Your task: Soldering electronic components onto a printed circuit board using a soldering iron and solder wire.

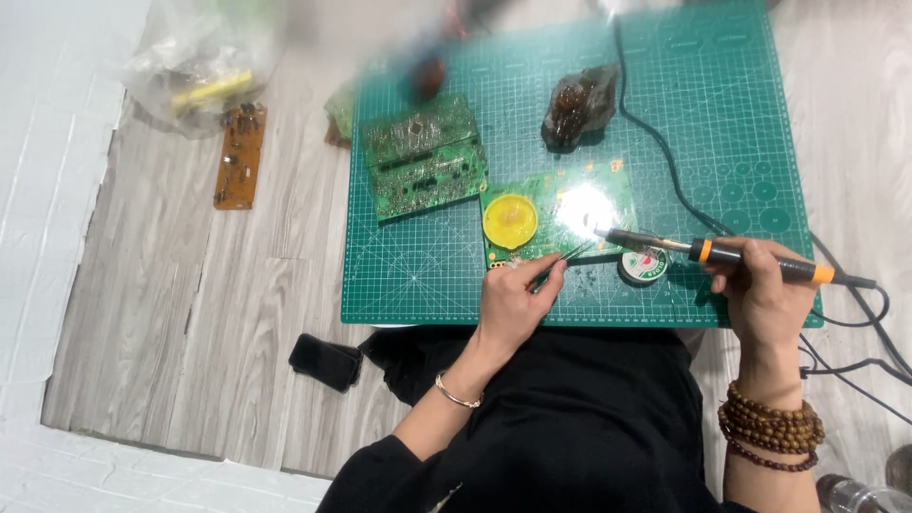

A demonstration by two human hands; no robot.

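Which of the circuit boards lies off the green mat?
The narrow orange-brown circuit board on the wooden floor, left of the cutting mat; the green boards lie on the mat.

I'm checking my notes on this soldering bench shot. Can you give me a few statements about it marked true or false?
1. The right hand holds a soldering iron. True.
2. The left hand holds a screwdriver. False: it holds tweezers.
3. A round yellow tin sits on the green circuit board. True.
4. The cutting mat is blue. False: it is green.
5. An orange-brown circuit board lies on the mat. False: it lies on the wooden floor, to the mat's left.
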